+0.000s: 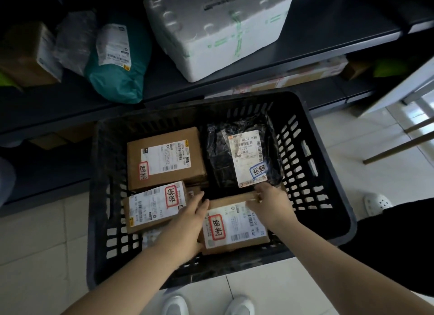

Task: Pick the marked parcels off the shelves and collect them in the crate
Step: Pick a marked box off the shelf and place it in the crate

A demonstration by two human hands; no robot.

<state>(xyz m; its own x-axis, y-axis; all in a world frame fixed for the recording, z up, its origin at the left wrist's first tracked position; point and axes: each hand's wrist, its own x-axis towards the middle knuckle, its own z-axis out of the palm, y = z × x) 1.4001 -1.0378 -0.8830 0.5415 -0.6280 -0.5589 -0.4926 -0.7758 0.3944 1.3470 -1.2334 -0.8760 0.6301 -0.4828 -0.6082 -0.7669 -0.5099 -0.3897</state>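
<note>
A marked box is being settled into the crate, gripped at its edges by both hands; release is called for next, then the shelves.
</note>
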